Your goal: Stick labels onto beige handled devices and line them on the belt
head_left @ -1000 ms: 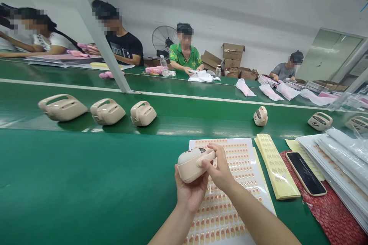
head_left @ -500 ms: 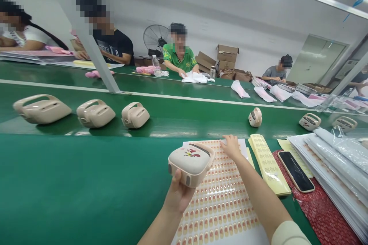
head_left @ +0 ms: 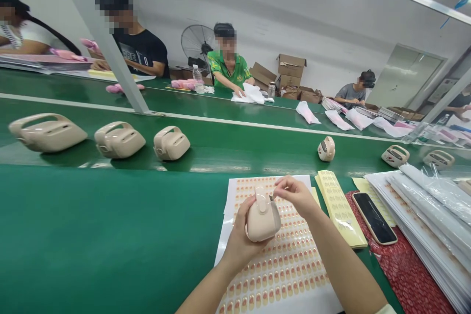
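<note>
A beige device [head_left: 262, 225] with a rounded body is held above the sticker sheet, its strap end facing up. My left hand [head_left: 241, 235] is wrapped round its left side and underside. Close to the device's upper right edge, my right hand [head_left: 294, 195] has thumb and fingertips pinched together; what they hold, if anything, is too small to make out. Beneath both hands lies a white sheet [head_left: 283, 299] with rows of small orange and tan oval stickers.
Similar beige devices stand left [head_left: 119, 141] and right [head_left: 326, 149] along the green belt [head_left: 235, 149]. Yellow label sheets [head_left: 340, 208], a phone [head_left: 374, 218], red bubble wrap [head_left: 408, 274] and plastic-covered sheets [head_left: 434, 225] lie at right. Several people sit across.
The device has been turned from its patterned front to its strap end and moved slightly right. My right hand has left the sheet's top edge, come beside the device and closed its fingers.
</note>
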The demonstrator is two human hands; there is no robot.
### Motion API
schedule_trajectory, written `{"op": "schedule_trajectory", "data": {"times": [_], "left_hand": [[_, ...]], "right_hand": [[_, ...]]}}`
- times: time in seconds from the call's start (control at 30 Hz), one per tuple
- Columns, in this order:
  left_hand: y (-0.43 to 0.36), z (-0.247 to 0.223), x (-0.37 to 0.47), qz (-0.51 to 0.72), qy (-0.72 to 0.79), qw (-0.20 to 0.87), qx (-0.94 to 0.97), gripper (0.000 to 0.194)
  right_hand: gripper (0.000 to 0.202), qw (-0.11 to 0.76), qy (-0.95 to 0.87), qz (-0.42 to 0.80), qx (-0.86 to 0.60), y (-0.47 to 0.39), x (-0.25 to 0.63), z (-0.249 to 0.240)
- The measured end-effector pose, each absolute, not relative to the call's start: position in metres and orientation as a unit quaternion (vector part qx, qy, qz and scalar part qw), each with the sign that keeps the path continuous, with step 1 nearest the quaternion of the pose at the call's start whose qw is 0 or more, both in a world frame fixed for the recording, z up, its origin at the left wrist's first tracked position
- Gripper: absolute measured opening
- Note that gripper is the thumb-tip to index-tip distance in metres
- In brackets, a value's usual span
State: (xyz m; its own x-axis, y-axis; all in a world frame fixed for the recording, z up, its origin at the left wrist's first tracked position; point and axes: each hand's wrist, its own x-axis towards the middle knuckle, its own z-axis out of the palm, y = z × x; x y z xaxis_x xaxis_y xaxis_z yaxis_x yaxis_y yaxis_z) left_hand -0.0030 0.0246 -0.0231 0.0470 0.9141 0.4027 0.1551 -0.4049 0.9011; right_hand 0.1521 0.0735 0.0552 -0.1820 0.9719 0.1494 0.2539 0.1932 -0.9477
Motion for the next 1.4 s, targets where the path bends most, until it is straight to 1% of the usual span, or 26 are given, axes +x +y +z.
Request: {"op": "schedule_trajectory", "data": {"times": [0.07,0.2,0.43,0.57,0.67,0.93,1.07,1.13,1.17,1.27,1.3,1.33,1.4], "left_hand": [[0.027,-0.031,-0.004,0.534,0.391,0.301,0.687,0.075],[0.025,-0.033,-0.004,0.511,0.364,0.262,0.733,0.075],[0.026,-0.043,-0.002,0.514,0.355,0.312,0.715,0.076],[0.023,-0.04,-0.002,0.507,0.369,0.346,0.698,0.074],[0.02,-0.032,-0.002,0.503,0.381,0.356,0.69,0.072],[0.028,-0.047,-0.004,0.514,0.346,0.323,0.715,0.076],[0.03,-0.049,-0.004,0.518,0.351,0.322,0.711,0.077],[0.029,-0.047,-0.003,0.521,0.355,0.328,0.704,0.078],[0.028,-0.045,-0.003,0.52,0.358,0.331,0.701,0.078],[0.025,-0.039,-0.005,0.507,0.353,0.329,0.714,0.077],[0.024,-0.037,-0.005,0.502,0.344,0.328,0.723,0.075],[0.023,-0.035,-0.006,0.497,0.334,0.33,0.73,0.074],[0.022,-0.032,-0.007,0.492,0.319,0.34,0.735,0.069]], "right_hand": [[0.016,0.419,-0.666,0.446,-0.425,0.058,0.148,0.062],[0.013,0.408,-0.686,0.408,-0.443,0.043,0.145,0.058],[0.011,0.446,-0.686,0.361,-0.448,0.036,0.151,0.041],[0.01,0.445,-0.707,0.328,-0.441,0.033,0.151,0.039],[0.009,0.442,-0.733,0.279,-0.435,0.032,0.152,0.039],[0.01,0.361,-0.852,0.114,-0.361,0.028,0.164,0.038],[0.015,0.345,-0.862,0.082,-0.362,0.027,0.166,0.037],[0.02,0.348,-0.854,0.102,-0.374,0.027,0.165,0.035],[0.027,0.358,-0.842,0.124,-0.383,0.028,0.165,0.034],[0.065,0.387,-0.79,0.229,-0.416,0.033,0.164,0.028],[0.074,0.386,-0.776,0.268,-0.42,0.035,0.164,0.026],[0.078,0.381,-0.765,0.309,-0.418,0.038,0.163,0.024],[0.075,0.372,-0.742,0.389,-0.399,0.042,0.161,0.018]]}}
